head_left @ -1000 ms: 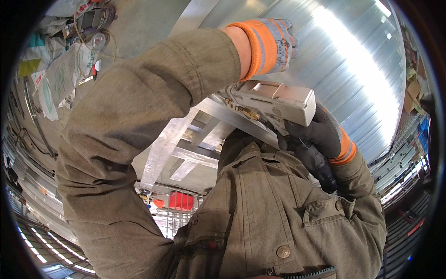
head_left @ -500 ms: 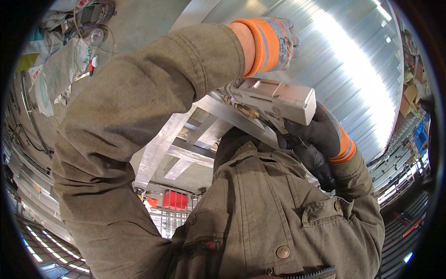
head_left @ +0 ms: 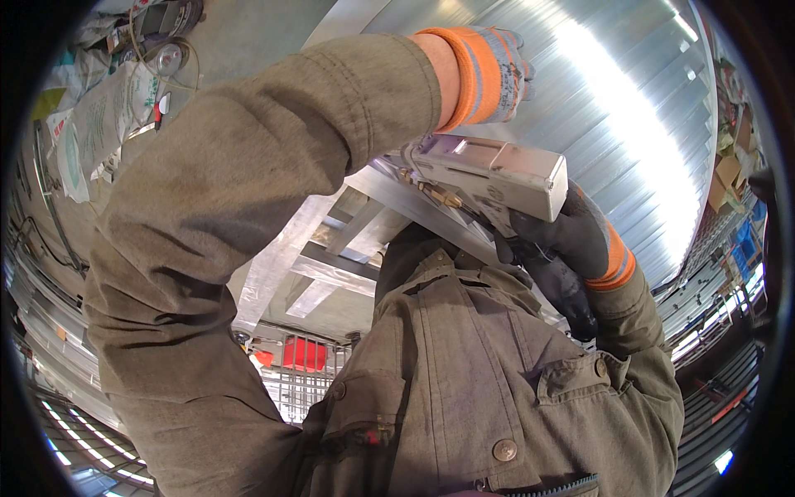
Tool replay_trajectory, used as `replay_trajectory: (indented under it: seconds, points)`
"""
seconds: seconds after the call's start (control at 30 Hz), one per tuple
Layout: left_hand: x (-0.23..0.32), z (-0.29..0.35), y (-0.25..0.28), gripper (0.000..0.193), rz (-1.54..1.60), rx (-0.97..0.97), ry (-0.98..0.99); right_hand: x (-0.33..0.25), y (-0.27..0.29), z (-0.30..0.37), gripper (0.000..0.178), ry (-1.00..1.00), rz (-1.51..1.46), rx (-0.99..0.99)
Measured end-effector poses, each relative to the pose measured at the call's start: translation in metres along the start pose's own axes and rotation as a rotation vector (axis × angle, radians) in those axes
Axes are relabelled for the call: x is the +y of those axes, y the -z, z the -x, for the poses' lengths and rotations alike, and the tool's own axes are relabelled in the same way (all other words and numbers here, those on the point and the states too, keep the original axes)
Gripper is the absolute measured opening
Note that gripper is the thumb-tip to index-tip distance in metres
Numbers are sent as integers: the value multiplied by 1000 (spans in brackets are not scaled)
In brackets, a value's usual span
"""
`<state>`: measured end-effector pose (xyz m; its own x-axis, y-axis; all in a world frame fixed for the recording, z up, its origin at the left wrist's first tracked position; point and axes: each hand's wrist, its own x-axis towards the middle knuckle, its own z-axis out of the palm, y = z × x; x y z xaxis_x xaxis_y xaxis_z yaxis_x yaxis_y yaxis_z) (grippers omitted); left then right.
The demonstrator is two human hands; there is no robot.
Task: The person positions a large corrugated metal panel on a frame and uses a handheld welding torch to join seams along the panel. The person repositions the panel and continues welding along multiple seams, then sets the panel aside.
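My right hand (head_left: 577,236), in a dark glove with an orange cuff, is wrapped round the black grip of a pistol-grip tool (head_left: 530,178). The tool has a scuffed beige box-shaped body and brass-coloured fittings below it. Its front end points left and is partly hidden behind my left sleeve. Above the tool, my left hand (head_left: 494,76), in a grey glove with an orange cuff, is close over a ribbed shiny metal sheet (head_left: 580,108). The fingers look curled, and what they hold, if anything, is hidden.
Under my arms lies a frame of silvery metal bars (head_left: 335,272). White sacks (head_left: 103,124) and a looped hose are at the far left. A red box (head_left: 305,354) is beyond the frame, near a wire grid. Cardboard boxes (head_left: 727,178) stand at the right.
The tool and both hands keep almost the same position, with the tool a touch further right. The view has shifted slightly, so the background at the left sits a little further left.
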<state>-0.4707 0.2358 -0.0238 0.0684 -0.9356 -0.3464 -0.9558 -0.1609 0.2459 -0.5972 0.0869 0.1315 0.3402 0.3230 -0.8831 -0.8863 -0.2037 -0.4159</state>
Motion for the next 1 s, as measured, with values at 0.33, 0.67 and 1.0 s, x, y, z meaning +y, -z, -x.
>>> replay_trajectory:
  seconds: [0.33, 0.67, 1.0]
  points:
    - [-1, 10, 14, 42, -87, -44, -113, 5, 0, 7, 45, 15, -60, 27]
    - [-3, 14, 20, 46, -103, -96, -129, 11, 3, 14, 46, -15, -85, 40]
    - [-9, 17, 8, 46, -77, -11, -140, 14, 4, 21, 50, -41, -139, 30]
